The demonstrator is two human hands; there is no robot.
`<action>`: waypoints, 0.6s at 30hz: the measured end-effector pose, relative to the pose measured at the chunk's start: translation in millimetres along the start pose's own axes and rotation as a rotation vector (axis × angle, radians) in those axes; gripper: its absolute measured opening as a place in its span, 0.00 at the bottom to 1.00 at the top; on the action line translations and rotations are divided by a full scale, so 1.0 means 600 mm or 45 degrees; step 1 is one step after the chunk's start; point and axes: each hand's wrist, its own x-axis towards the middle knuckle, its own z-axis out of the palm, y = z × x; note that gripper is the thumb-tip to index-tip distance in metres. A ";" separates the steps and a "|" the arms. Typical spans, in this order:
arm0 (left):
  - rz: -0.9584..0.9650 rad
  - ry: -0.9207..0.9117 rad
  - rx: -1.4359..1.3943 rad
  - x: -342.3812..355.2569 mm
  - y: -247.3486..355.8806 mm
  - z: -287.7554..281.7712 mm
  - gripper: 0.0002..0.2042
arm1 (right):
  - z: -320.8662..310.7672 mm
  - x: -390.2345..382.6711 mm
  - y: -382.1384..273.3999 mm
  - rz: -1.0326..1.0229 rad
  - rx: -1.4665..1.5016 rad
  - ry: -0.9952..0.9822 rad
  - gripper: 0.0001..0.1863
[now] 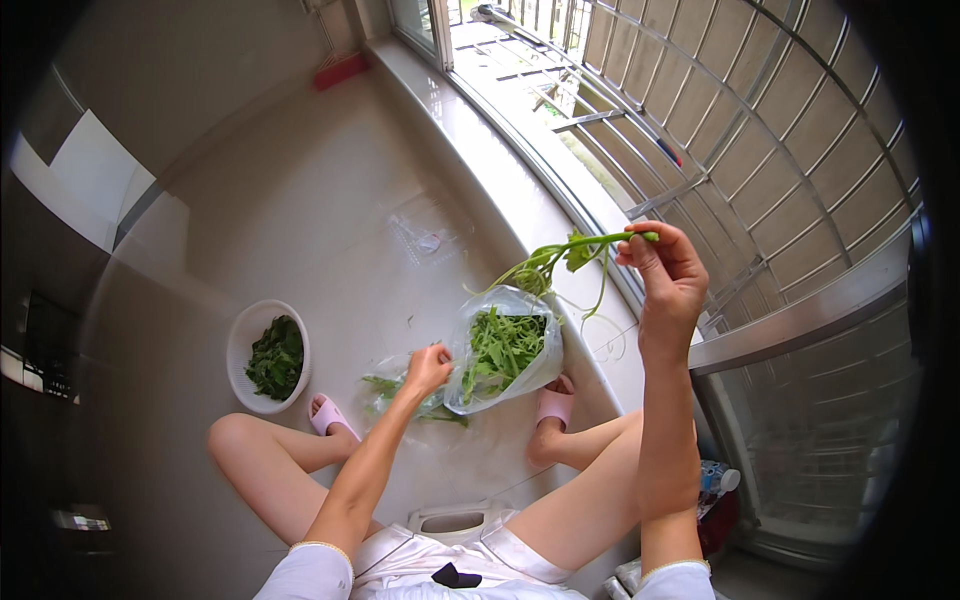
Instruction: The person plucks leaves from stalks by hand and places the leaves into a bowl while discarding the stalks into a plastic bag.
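Observation:
Raised at the right, my right hand point(668, 285) pinches the thick end of a green leafy vine stem point(598, 239). Its leaves and thin curling tendrils hang to the left, above a clear plastic bag point(552, 360) full of green shoots point(500, 348). My left hand point(430, 368) is closed beside the bag's left edge, its fingertips pressed together; anything between them is too small to make out. Under and beside that hand lies a second, flatter clear plastic bag point(385, 402) with a few green stems.
To the left stands a white round basket point(236, 362) holding dark green leaves point(275, 358). A clear plastic piece point(428, 240) lies on the tiled floor farther off. A ledge point(480, 140) runs along the barred window on the right. A plastic bottle point(718, 478) is by my right leg.

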 end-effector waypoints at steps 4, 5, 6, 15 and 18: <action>-0.017 0.048 -0.903 0.013 0.115 0.034 0.05 | 0.008 0.002 0.008 0.032 0.082 -0.002 0.05; -0.013 0.147 -0.984 0.029 0.129 0.061 0.05 | 0.009 0.003 0.006 0.035 0.097 0.004 0.05; -0.007 0.245 -1.065 0.052 0.132 0.089 0.06 | 0.012 0.003 0.003 0.033 0.115 -0.003 0.05; 0.615 0.077 -0.024 0.022 0.099 0.093 0.13 | 0.032 -0.014 0.029 0.145 0.157 -0.179 0.05; 0.369 0.043 -0.084 -0.062 0.143 -0.033 0.11 | 0.060 -0.027 0.038 0.192 0.181 -0.279 0.05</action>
